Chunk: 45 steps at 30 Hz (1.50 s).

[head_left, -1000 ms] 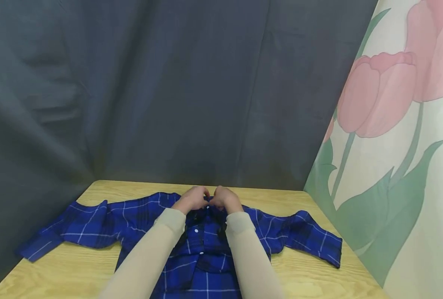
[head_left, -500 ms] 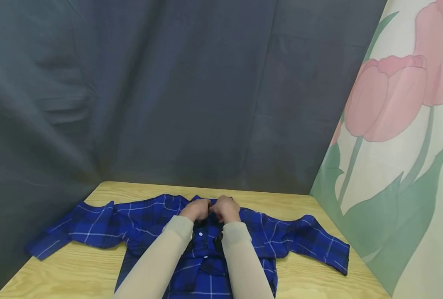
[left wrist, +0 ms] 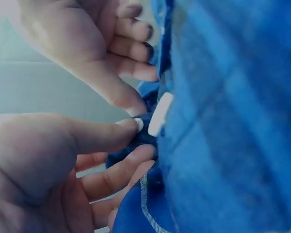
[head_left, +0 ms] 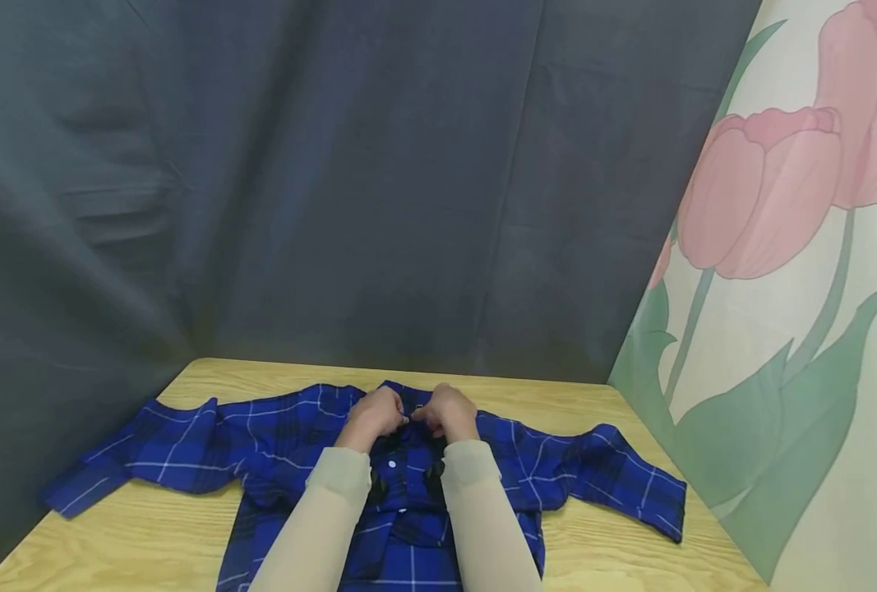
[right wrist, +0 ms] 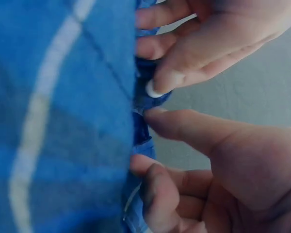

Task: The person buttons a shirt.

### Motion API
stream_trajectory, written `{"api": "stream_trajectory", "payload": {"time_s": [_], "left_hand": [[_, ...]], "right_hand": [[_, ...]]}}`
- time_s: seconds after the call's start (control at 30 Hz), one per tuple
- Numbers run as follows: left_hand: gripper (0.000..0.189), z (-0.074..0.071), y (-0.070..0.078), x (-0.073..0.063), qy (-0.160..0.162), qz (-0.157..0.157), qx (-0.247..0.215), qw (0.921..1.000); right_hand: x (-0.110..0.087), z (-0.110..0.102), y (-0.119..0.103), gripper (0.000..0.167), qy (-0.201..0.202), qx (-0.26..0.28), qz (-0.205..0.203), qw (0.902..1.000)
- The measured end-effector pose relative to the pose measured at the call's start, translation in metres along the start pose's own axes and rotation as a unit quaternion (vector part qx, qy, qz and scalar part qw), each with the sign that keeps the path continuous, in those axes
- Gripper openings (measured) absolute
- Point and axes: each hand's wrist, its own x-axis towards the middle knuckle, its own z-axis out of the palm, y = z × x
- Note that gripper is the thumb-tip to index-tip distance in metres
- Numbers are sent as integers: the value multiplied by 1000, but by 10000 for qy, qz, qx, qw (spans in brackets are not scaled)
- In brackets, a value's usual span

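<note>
A blue plaid button-up shirt (head_left: 283, 444) lies front up, sleeves spread to both sides. At its collar my left hand (head_left: 376, 413) pinches the front edge between thumb and fingers. A small white piece at that thumb's tip looks like a button (right wrist: 152, 89). Close beside it, my right hand (head_left: 449, 411) holds the neighbouring cloth, its thumb (right wrist: 167, 121) against the edge and its fingers curled at the fabric. Another white button (left wrist: 160, 114) shows near the fingertips in the left wrist view. Further down the front, a white button (head_left: 392, 464) is visible. The fingers hide the exact grip.
The shirt rests on a light wooden table (head_left: 586, 567). Behind the table hangs a dark grey curtain (head_left: 379, 181). A pale wall panel with pink tulips (head_left: 763, 197) borders the right side. The shirt's left-side cuff (head_left: 86, 489) reaches the table's left edge.
Both hands have come slightly down from the collar's top edge, and the collar shows more above them. The left hand has turned a little at the wrist. The shirt's sleeves stay put.
</note>
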Motion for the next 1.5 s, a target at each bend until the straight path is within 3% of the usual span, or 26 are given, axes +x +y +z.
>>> {"api": "stream_trajectory", "payload": {"time_s": [0.13, 0.17, 0.27, 0.43, 0.83, 0.87, 0.97, 1.07, 1.1, 1.2, 1.43, 1.5], "left_hand": [[22, -10, 2, -22, 104, 220, -402, 9989], [23, -15, 6, -30, 123, 203, -565, 9981], [23, -18, 8, -40, 261, 189, -1181, 9925], [19, -19, 5, -43, 554, -4, -1891, 9804], [20, -17, 3, -45, 422, 182, -2230, 9737], [20, -17, 3, -45, 436, 168, -2244, 9734], [19, -18, 3, -44, 579, 118, -2184, 9741], [18, -20, 2, -42, 790, 173, -2162, 9730], [18, -21, 2, -41, 874, 191, -2194, 9715], [17, -22, 1, -39, 1079, 238, -2419, 9640], [17, -18, -3, -38, 1233, -5, -3455, 9303], [16, -17, -2, -38, 1318, -94, -3591, 9239]], "right_hand": [[0, 4, -1, 46, 17, 133, -44, 9999], [0, 5, -1, 48, 31, 130, -34, 9999], [3, 9, -1, 50, 70, 53, 6, 10000], [6, 11, 1, 42, 67, 87, 32, 9999], [5, 6, 5, 28, -68, -13, 156, 9999], [21, 16, 13, 31, -74, 1, 75, 9999], [24, 15, 18, 30, -110, 418, -17, 9991], [29, 13, 22, 27, -141, 1253, -73, 9920], [15, 1, 16, 23, -159, 1557, -18, 9877], [18, -2, 16, 21, -174, 2069, -4, 9782], [21, -2, 22, 22, -249, 1649, -11, 9860], [20, -2, 26, 22, -386, 1609, 30, 9862]]}}
